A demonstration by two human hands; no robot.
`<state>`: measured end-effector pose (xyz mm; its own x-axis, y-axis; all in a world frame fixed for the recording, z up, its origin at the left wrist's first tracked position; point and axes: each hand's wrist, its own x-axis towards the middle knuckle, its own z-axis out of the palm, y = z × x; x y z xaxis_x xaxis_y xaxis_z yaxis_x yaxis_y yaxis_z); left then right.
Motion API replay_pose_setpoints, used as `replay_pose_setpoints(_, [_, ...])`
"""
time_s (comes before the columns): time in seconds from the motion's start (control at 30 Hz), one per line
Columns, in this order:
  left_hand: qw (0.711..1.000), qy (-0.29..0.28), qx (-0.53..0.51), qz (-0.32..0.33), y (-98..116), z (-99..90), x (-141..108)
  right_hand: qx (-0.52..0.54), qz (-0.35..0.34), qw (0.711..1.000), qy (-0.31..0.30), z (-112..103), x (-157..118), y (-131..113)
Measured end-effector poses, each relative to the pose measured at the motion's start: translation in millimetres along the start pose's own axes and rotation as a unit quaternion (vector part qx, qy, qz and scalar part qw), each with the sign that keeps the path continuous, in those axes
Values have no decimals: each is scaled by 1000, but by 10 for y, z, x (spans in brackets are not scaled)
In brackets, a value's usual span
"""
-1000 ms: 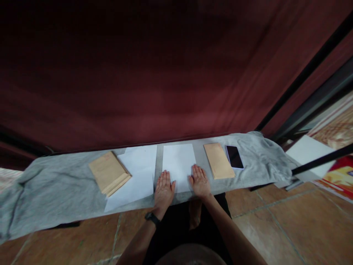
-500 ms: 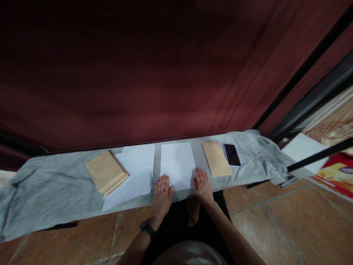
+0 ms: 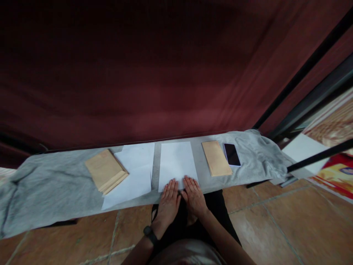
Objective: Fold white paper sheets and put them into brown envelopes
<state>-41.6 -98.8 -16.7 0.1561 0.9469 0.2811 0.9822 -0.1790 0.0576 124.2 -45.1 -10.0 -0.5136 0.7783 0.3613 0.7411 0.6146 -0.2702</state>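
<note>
A single white sheet of paper [image 3: 177,160] lies flat on the grey cloth, in front of me. My left hand [image 3: 169,200] rests on its near edge with fingers stretched out. Close beside it, my right hand [image 3: 194,195] also lies flat on the near edge, fingers extended; the thumbs nearly meet. Neither hand grips anything. To the left are more white sheets [image 3: 135,173], with a stack of brown envelopes [image 3: 104,169] partly on top of them. Several brown envelopes [image 3: 216,158] lie to the right of the sheet, next to a phone [image 3: 232,154].
The grey cloth [image 3: 49,184] covers a long narrow bench against a dark red panel [image 3: 154,92]. Black metal bars [image 3: 306,70] stand at the right. Beyond the bench's right end are a white board [image 3: 305,152] and a colourful printed package [image 3: 336,173]. Tiled floor [image 3: 270,217] lies below.
Both hands have moved inward from the sheet's two sides to its near edge and now lie close together. The envelopes, other sheets and phone have stayed in place.
</note>
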Motion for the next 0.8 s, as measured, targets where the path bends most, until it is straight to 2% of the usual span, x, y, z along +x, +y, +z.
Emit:
replay_pose_setpoints(0.53, [998,33,-3,-53,-194,-99,-208,-59,33,998,12,-154,-286,391])
replay_pose_setpoints(0.8, [997,39,6,-68,-245,-109,-285,-69,41,997,13,-148,-339,447])
